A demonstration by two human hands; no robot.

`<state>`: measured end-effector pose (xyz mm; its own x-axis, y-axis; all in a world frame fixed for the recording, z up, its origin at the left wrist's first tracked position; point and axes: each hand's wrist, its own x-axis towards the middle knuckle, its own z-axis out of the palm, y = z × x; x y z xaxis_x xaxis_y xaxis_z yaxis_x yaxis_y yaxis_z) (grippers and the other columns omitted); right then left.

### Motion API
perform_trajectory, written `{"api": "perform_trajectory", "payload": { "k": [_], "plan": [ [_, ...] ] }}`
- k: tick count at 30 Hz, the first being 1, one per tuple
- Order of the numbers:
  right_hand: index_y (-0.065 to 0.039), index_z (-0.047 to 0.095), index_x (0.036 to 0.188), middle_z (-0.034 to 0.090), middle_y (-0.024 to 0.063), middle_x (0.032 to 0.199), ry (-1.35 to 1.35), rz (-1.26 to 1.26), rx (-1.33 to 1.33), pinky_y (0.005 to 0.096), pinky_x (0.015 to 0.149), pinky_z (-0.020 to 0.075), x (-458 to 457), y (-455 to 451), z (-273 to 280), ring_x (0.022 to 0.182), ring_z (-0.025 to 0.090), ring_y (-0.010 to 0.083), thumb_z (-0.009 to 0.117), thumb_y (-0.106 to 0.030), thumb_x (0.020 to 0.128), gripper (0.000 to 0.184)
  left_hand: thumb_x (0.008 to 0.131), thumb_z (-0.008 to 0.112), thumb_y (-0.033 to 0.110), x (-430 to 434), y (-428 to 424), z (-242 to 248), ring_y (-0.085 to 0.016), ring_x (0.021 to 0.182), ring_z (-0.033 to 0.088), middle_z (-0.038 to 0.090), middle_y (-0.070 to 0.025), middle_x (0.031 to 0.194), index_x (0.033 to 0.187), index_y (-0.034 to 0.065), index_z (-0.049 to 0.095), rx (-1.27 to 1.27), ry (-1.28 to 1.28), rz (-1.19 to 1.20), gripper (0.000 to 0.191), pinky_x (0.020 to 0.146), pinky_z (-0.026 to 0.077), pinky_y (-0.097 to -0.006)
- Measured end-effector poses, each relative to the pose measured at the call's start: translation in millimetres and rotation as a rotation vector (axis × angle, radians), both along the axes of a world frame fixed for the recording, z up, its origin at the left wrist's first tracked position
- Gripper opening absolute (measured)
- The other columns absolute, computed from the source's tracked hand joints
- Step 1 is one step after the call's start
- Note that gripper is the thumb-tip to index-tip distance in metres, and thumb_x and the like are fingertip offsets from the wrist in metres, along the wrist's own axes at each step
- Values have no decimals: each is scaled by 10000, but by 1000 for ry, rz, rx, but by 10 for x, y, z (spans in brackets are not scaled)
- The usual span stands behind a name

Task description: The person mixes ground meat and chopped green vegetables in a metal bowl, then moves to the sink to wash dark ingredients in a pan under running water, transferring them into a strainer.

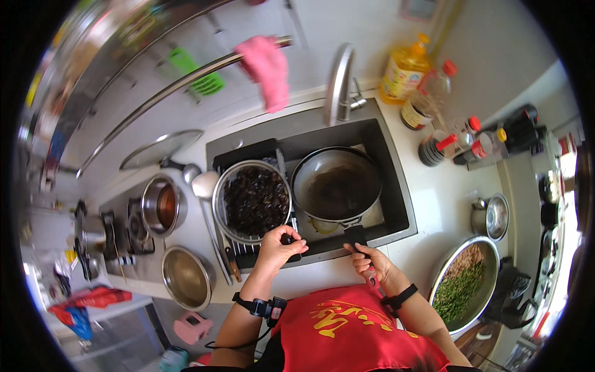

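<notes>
My right hand (pixel 369 261) is closed around the black-and-red handle of a wok (pixel 337 186), which rests in the dark sink (pixel 402 200) with a little brownish liquid inside. Near the sink's front edge, my left hand (pixel 283 246) pinches something small and black between thumb and fingers; what it is cannot be told. Just beyond that hand, a steel bowl (pixel 216 211) full of dark, wet pieces that look like wood ear fungus (pixel 255 200) sits on a rack at the sink's left side. The steel faucet (pixel 339 88) stands behind the sink.
Left of the sink lie a ladle (pixel 207 186), a brown-handled utensil (pixel 232 265), a glass lid (pixel 160 149), a steel pot (pixel 160 204) and a steel bowl (pixel 186 279). Bottles, including yellow dish soap (pixel 403 72), stand back right. A bowl of minced meat and chopped greens (pixel 465 283) is at right.
</notes>
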<state>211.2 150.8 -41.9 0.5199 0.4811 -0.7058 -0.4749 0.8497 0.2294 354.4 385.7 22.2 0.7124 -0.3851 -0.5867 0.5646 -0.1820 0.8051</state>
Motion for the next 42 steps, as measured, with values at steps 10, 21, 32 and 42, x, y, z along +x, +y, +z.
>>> {"api": "perform_trajectory", "payload": {
  "k": [10,21,32,42],
  "plan": [
    [59,487,1026,627,285,798,-432,1218,-2079,464,660,516,-179,165,254,748,637,432,613,-192,808,355,778,674,-49,-421,572,45,-157,691,663,614,-69,733,784,-7,558,-149,8,70,124,615,545,-254],
    [-41,476,918,517,22,648,-274,780,-1249,248,400,397,-78,172,408,464,471,92,599,-169,886,180,775,676,-58,-383,871,20,-171,700,657,597,-72,752,791,-12,555,-220,-65,98,130,651,577,-268],
    [-38,510,821,536,18,613,-409,737,-1228,243,435,427,-15,71,146,479,511,101,630,-194,874,204,810,663,-25,-215,442,-130,-148,705,656,579,-51,763,810,8,553,-195,-69,-69,115,647,560,-247],
    [-37,626,918,606,164,891,-338,1021,-2502,415,730,500,22,-439,40,864,596,344,730,-284,757,313,766,690,49,209,-554,-689,-200,1204,490,514,-122,1316,1323,70,464,-49,-522,-304,601,990,396,-311]
  ]
}}
